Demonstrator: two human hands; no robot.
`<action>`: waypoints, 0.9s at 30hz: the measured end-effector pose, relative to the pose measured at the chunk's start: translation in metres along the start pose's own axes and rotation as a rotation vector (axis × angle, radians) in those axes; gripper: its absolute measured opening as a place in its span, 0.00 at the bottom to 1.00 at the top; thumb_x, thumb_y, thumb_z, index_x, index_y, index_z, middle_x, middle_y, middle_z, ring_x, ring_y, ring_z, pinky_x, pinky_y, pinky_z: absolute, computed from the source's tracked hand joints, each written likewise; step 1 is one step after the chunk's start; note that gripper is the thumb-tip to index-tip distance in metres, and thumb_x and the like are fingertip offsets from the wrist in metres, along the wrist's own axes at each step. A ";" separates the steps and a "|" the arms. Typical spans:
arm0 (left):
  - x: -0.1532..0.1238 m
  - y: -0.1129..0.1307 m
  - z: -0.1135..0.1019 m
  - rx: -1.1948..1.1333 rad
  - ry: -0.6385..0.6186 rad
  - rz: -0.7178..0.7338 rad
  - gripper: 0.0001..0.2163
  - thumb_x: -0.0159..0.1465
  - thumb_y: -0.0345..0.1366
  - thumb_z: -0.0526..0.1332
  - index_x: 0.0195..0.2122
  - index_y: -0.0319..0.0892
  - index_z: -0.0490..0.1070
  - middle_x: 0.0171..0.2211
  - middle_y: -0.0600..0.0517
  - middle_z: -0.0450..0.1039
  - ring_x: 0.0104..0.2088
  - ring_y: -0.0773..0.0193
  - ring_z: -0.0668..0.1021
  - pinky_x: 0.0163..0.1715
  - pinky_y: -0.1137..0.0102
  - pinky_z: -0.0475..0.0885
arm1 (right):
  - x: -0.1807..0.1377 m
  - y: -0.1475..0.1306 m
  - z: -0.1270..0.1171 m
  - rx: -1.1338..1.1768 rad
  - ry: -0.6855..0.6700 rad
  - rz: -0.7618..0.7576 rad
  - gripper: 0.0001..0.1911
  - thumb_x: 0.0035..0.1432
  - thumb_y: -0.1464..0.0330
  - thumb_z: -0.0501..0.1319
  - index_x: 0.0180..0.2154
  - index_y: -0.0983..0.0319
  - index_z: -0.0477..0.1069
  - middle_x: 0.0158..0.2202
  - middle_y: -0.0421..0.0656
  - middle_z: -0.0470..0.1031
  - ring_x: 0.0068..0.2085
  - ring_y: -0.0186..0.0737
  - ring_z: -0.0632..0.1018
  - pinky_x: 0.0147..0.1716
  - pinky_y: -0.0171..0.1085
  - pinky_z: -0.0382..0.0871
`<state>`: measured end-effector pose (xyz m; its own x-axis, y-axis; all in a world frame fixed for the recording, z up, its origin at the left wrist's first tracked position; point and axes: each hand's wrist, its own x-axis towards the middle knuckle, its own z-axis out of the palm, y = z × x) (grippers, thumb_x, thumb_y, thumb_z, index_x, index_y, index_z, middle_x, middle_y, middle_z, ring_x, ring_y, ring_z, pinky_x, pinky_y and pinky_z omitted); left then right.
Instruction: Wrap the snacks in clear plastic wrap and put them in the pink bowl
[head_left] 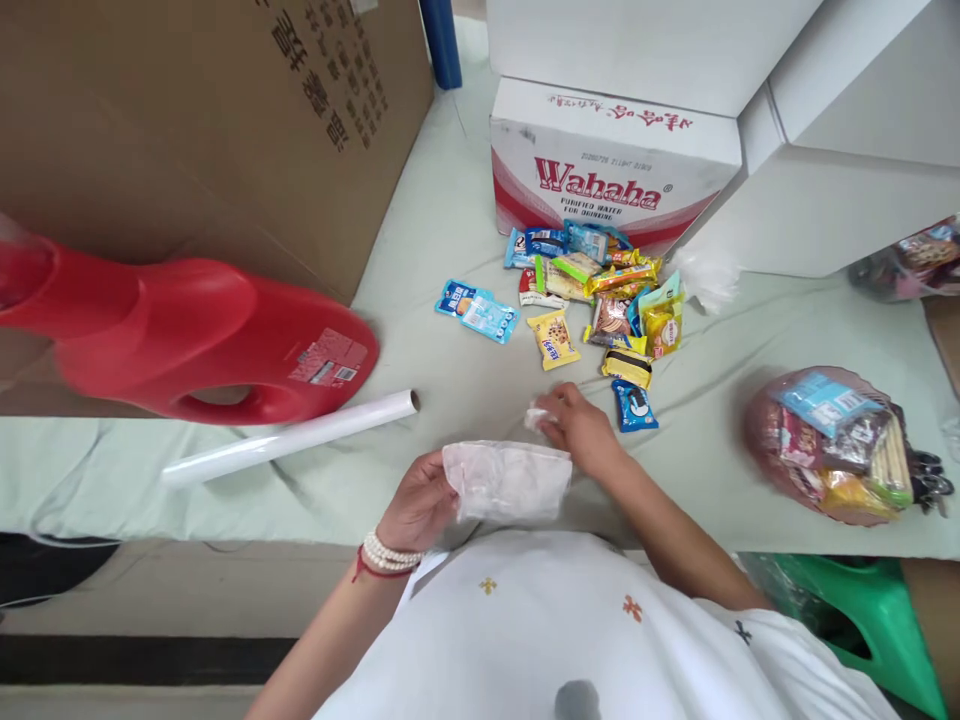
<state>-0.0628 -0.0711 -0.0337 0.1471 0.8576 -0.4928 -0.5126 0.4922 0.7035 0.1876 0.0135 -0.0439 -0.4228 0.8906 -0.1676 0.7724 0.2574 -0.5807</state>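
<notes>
My left hand (420,500) pinches the left end of a thin, whitish, see-through plastic bag (510,482), spread flat near the table's front edge. Closed fingertips of my right hand (589,430) hold a small crumpled white piece (535,416), too small to name for certain. Beyond the hands lies a heap of wrapped snacks (574,270). Nearest to my right hand are a yellow snack packet (553,339) and a dark blue snack packet (634,405). Two joined light-blue packets (480,311) lie left of the heap.
A white-and-red water carton (607,175) stands behind the snacks, with crumpled clear plastic (707,275) beside it. At left are a big red jug (225,320), a white roll (300,437) and a brown cardboard box (225,130). A bowl of snacks (761,430) sits at right.
</notes>
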 end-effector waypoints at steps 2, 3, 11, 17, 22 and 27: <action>-0.002 -0.004 0.000 -0.009 -0.005 -0.003 0.20 0.47 0.48 0.79 0.29 0.37 0.79 0.19 0.54 0.69 0.19 0.73 0.66 0.20 0.76 0.61 | 0.001 0.011 -0.004 0.056 0.105 -0.045 0.12 0.65 0.69 0.58 0.47 0.58 0.77 0.47 0.47 0.75 0.43 0.42 0.77 0.43 0.38 0.72; -0.002 -0.006 0.001 -0.011 -0.004 -0.002 0.19 0.48 0.48 0.79 0.29 0.37 0.79 0.19 0.55 0.68 0.19 0.73 0.66 0.21 0.75 0.61 | -0.001 0.022 -0.013 0.094 0.232 -0.039 0.10 0.65 0.68 0.58 0.45 0.59 0.77 0.44 0.47 0.75 0.43 0.42 0.77 0.44 0.38 0.72; 0.018 -0.013 0.017 0.015 0.038 -0.014 0.19 0.50 0.48 0.77 0.32 0.37 0.78 0.21 0.57 0.66 0.21 0.75 0.61 0.22 0.76 0.56 | -0.003 0.147 -0.140 -0.075 0.830 0.600 0.25 0.60 0.57 0.64 0.53 0.66 0.72 0.51 0.56 0.72 0.47 0.51 0.75 0.51 0.49 0.69; 0.036 -0.015 0.045 0.030 0.023 0.005 0.19 0.54 0.49 0.75 0.28 0.38 0.71 0.20 0.59 0.62 0.20 0.76 0.59 0.23 0.76 0.54 | -0.032 0.045 -0.096 0.079 0.658 0.069 0.15 0.68 0.59 0.59 0.51 0.59 0.75 0.52 0.51 0.72 0.39 0.43 0.76 0.44 0.44 0.71; 0.040 -0.018 0.059 0.021 0.013 -0.018 0.21 0.55 0.50 0.74 0.27 0.39 0.68 0.21 0.60 0.62 0.20 0.77 0.59 0.22 0.76 0.53 | -0.033 -0.027 -0.022 0.321 0.078 -0.307 0.11 0.66 0.60 0.63 0.47 0.57 0.76 0.42 0.47 0.79 0.45 0.48 0.75 0.47 0.46 0.70; 0.042 -0.019 0.051 0.052 0.036 -0.014 0.21 0.55 0.51 0.73 0.30 0.39 0.69 0.26 0.58 0.66 0.20 0.78 0.60 0.21 0.77 0.53 | -0.028 -0.005 -0.010 0.721 0.075 0.019 0.12 0.62 0.56 0.66 0.36 0.59 0.75 0.31 0.41 0.75 0.33 0.38 0.73 0.34 0.37 0.67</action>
<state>-0.0040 -0.0371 -0.0415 0.1227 0.8451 -0.5203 -0.4663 0.5119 0.7215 0.2002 -0.0089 -0.0282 -0.3587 0.9224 -0.1429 0.2634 -0.0468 -0.9635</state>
